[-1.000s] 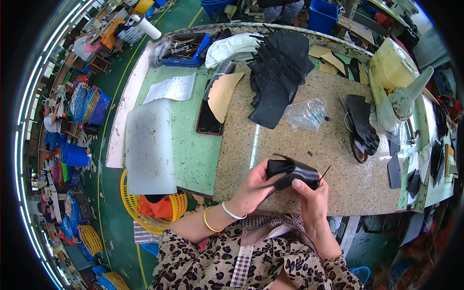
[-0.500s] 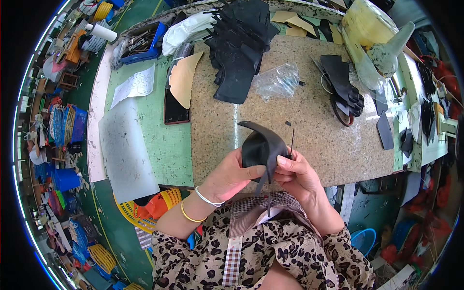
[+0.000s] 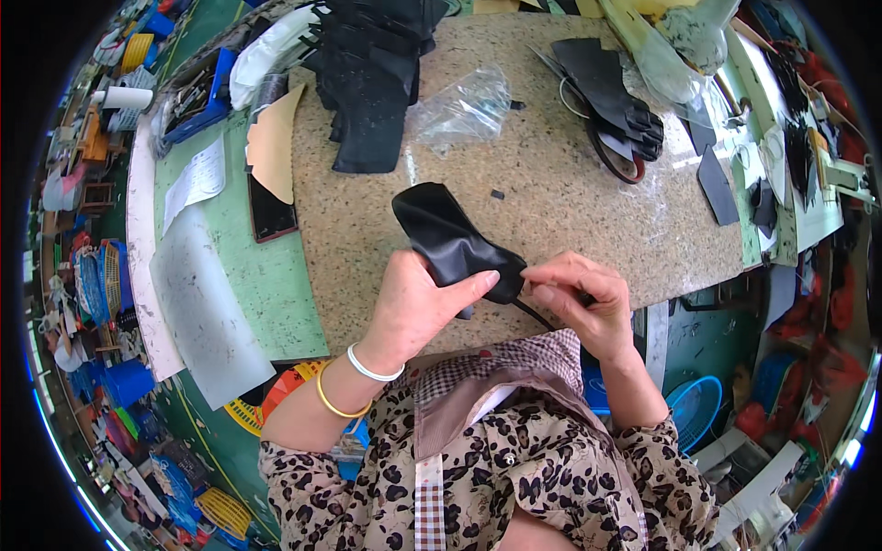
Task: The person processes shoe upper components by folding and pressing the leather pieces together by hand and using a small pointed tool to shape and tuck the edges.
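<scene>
A black leather shoe piece [image 3: 447, 237] is held over the near edge of the speckled stone worktop [image 3: 570, 184]. My left hand [image 3: 418, 303] grips it from below, thumb pressed along its lower edge. My right hand [image 3: 579, 298] pinches the piece's right end, and a thin dark tool [image 3: 537, 315] pokes out under its fingers. Both wrists sit just above my leopard-print sleeves.
A stack of black leather pieces [image 3: 372, 73] lies at the back of the worktop, next to a crumpled clear plastic bag [image 3: 464, 106]. More black cut parts [image 3: 611, 92] lie at the right. A tan sheet [image 3: 271, 142] and a dark phone [image 3: 271, 216] rest on the green mat [image 3: 248, 275].
The black piece has been turned and unfolded, now stretching up-left from my hands. The view has tilted down, so the worktop sits closer and higher.
</scene>
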Demonstrator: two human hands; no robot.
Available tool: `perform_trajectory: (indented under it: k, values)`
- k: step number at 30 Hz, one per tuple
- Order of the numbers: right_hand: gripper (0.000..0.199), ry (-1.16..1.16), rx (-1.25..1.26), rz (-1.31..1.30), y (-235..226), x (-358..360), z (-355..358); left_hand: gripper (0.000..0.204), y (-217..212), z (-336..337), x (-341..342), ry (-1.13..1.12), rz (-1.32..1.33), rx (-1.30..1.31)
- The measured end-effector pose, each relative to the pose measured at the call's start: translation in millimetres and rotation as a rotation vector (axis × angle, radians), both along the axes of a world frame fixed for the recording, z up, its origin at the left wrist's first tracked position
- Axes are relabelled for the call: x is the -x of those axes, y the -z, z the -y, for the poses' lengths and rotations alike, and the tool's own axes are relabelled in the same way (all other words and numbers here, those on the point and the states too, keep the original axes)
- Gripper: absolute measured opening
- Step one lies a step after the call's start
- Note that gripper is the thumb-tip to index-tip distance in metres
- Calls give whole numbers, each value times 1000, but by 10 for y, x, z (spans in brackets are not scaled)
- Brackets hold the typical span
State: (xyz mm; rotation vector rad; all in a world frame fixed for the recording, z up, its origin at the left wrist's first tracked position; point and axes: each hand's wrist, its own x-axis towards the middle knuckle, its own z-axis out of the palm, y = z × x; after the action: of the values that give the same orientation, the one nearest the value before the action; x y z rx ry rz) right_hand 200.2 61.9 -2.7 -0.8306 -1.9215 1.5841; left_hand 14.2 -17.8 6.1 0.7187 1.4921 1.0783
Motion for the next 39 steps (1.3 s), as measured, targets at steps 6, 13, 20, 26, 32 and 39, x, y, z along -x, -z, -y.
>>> perform_trajectory:
  k: [6,13,20,26,32,39]
  values:
    - [8,55,-54,107,-14,4,11,19,-24,-15,-67,7,-165,53]
    - [9,108,-100,256,1,19,28,15,-15,20,-164,-18,-232,134]
    - [10,109,-115,292,-4,44,46,21,-8,21,-174,-49,-177,116]
    - [20,131,-328,235,-53,-64,57,23,-12,6,-206,-83,-230,113]
    - [52,-7,-235,372,-117,-73,98,21,-34,-3,-236,-100,-233,99]
    - [26,-138,-107,473,-89,-23,46,21,-37,2,-227,-53,-268,99]
